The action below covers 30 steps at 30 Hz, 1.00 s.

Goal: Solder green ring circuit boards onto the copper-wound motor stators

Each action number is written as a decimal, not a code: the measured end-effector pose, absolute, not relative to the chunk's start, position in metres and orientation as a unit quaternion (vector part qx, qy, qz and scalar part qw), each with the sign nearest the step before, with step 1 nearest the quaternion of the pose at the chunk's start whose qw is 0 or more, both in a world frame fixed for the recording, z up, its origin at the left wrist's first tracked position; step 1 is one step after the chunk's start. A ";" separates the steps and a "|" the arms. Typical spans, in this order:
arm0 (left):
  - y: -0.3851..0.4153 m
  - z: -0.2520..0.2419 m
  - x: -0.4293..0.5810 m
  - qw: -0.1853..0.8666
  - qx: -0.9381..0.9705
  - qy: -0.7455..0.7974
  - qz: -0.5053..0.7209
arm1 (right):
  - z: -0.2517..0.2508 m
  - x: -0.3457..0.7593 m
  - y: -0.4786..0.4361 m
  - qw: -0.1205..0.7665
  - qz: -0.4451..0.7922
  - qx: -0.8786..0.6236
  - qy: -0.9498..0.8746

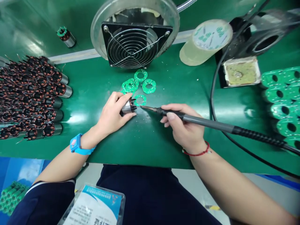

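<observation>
Bright, even overhead light; white glare streaks on the green mat point(77, 118). Soft, short shadows. Wide-angle bending at edges; centre sharp, corners slightly smeared.

Both forearms are bare. The left hand point(112, 114) has a bright blue watch point(76, 144) at its wrist, with a plastic strap and a small squarish case bearing a pink mark. The right hand point(185, 128) has a thin red cord bracelet point(199, 153) at its wrist, with a small knot or bead on the outer side. The nails are short and unpainted. A dark navy sleeve point(44, 200) with a thin white edge covers the left upper arm. The clothing point(145, 193) below is the same dark navy. A badge point(93, 206) in a clear holder has blue and white print.
</observation>
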<state>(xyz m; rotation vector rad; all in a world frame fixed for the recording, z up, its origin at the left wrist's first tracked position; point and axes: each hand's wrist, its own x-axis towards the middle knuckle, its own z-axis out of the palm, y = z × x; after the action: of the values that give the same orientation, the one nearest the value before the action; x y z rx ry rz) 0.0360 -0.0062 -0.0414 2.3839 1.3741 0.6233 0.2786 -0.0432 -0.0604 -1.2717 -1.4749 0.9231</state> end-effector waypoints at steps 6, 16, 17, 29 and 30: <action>-0.008 -0.040 0.038 0.151 0.828 0.494 0.217 | -0.062 0.279 -0.044 0.456 0.374 -0.534 -0.605; -0.009 -0.041 0.038 0.151 0.827 0.499 0.208 | -0.063 0.279 -0.046 0.453 0.361 -0.535 -0.615; -0.009 -0.042 0.038 0.151 0.829 0.497 0.208 | -0.062 0.280 -0.046 0.452 0.355 -0.533 -0.621; -0.009 -0.039 0.038 0.139 0.837 0.489 0.203 | -0.054 0.276 -0.048 0.480 0.269 -0.494 -0.674; -0.009 -0.040 0.038 0.138 0.837 0.489 0.204 | -0.054 0.276 -0.048 0.473 0.268 -0.494 -0.678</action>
<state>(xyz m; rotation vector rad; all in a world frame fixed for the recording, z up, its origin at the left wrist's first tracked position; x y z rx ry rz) 0.0382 -0.0088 -0.0398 2.4214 1.4135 0.5893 0.2755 -0.0478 -0.0535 -1.2090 -1.6598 0.6564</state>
